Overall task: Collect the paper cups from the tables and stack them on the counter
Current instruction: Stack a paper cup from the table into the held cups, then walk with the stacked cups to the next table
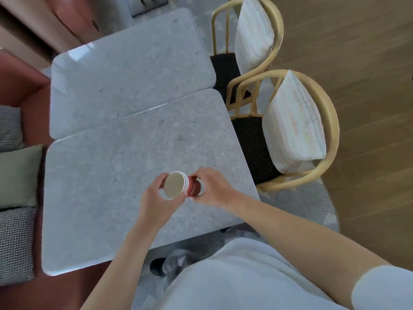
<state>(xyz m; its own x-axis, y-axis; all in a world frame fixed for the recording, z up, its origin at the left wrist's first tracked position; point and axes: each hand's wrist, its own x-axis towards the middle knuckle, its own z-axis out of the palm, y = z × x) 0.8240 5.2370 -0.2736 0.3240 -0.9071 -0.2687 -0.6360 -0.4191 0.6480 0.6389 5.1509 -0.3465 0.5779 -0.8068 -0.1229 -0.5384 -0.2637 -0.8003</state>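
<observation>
A nested stack of red paper cups with white rims is held on its side above the near grey marble table. Its open mouth faces me and several white rims show at that end. My left hand grips the rim end with fingers and thumb curled round it. My right hand curls round the base end of the same stack. No other cup shows on either table.
A second marble table butts against the near one. Two rattan chairs with white cushions stand on the right, on a patterned rug. A red bench with green and checked cushions runs along the left.
</observation>
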